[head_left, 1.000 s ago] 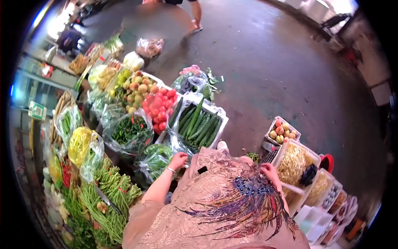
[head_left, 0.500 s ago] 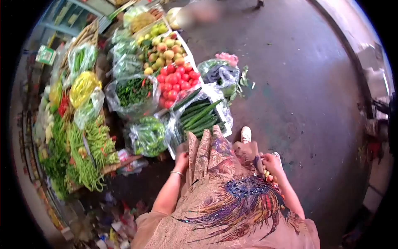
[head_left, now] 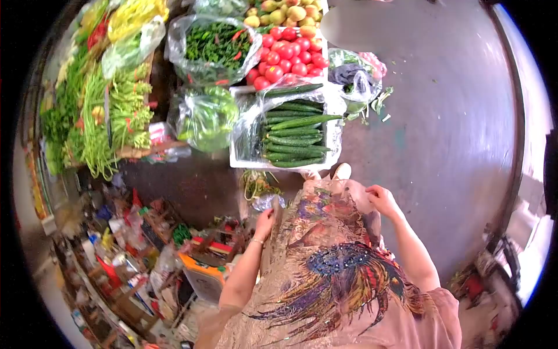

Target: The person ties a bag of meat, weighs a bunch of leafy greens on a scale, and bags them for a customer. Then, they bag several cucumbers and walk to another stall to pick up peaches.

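Observation:
A patterned dress [head_left: 314,232] with a dark feather print spreads below me. My left hand [head_left: 265,225], with a bracelet at the wrist, is closed at the dress's left edge, its fingers partly hidden. On the other side, my right hand [head_left: 383,202] pinches the sheer cloth of the dress between thumb and fingers. Just ahead of my shoes [head_left: 343,171], a white foam box [head_left: 236,157] lined with clear plastic holds several cucumbers [head_left: 295,141]. Neither hand touches the vegetables.
Behind the cucumbers lie tomatoes [head_left: 285,61] and peaches [head_left: 290,13]. Bagged greens [head_left: 208,119] and long green beans [head_left: 99,125] are to the left. A cluttered heap [head_left: 133,256] fills the lower left. Bagged produce [head_left: 354,78] sits on the floor beyond the box.
The view has turned and shifted, so the cucumber box now sits straight ahead and more clutter shows at lower left. The front folds of the dress have dropped, and my right hand is farther out.

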Motion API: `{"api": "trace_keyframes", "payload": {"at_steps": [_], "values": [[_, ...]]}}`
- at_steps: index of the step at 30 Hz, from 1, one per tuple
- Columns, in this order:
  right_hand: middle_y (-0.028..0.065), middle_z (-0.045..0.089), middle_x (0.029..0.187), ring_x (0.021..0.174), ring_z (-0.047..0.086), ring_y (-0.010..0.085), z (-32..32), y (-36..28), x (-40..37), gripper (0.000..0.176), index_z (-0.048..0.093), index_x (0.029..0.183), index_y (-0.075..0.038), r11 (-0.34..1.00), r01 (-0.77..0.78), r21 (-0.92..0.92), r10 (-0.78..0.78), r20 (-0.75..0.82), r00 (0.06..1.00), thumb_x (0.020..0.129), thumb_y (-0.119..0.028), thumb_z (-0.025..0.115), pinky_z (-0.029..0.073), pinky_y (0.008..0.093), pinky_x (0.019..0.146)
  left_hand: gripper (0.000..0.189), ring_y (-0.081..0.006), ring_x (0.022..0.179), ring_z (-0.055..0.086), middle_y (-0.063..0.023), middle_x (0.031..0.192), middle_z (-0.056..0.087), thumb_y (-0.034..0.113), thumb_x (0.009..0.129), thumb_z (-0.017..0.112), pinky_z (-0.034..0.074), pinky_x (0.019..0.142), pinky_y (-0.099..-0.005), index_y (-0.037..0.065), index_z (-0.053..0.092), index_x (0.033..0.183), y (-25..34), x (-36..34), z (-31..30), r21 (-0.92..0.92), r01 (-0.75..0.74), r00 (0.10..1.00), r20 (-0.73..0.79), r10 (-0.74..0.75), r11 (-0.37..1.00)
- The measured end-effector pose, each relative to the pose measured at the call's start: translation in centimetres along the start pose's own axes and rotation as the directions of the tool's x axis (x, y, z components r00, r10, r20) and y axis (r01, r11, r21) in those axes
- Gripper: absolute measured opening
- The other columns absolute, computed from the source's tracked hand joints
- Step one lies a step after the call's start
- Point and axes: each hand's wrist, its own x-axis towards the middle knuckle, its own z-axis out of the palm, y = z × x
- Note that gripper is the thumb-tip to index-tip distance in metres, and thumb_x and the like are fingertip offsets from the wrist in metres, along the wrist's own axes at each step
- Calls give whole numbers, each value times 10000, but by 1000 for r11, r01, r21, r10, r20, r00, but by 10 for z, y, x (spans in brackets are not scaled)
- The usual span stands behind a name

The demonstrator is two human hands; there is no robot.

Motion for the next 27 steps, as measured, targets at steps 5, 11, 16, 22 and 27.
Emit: {"api": "trace_keyframes", "payload": {"at_steps": [5,11,16,22,27], "values": [[218,653,864,836,641,349,16,-30,70,277,644,1018,-7,977,179,-118,-171,77,982,794,-124,531,499,386,747,399,-258,960,619,-170,1017,659,275,899,535,459,859,-331,4,568,1190,39,35,25,72,13,994,-107,-6,997],[216,631,870,849,612,377,40,-56,170,224,635,967,-15,898,380,-222,-352,159,923,789,-91,521,487,439,759,562,-450,1145,476,-304,1296,442,359,895,530,402,963,-484,52,394,1346,2,63,104,255,-42,997,-49,56,966],[186,602,930,877,598,382,55,-76,246,236,622,1008,-51,762,501,-410,-439,243,865,783,-99,568,493,459,761,710,-457,988,563,-307,1297,411,474,846,559,482,815,-514,166,275,1419,62,60,150,319,202,978,-10,-209,926],[154,574,1018,961,567,350,79,-92,331,301,598,1083,-98,586,558,-588,-543,227,809,783,-112,618,453,443,836,724,-449,1018,539,-250,1310,383,451,819,616,493,790,-523,198,287,1413,75,71,191,332,393,920,-136,-369,858],[108,510,1120,1066,493,309,117,-77,368,489,520,1187,-140,654,508,-561,-532,136,836,734,-144,705,346,470,919,597,-400,963,556,-222,1222,431,317,844,599,509,753,-516,222,344,1375,70,79,202,466,381,925,-180,-336,799]]}}
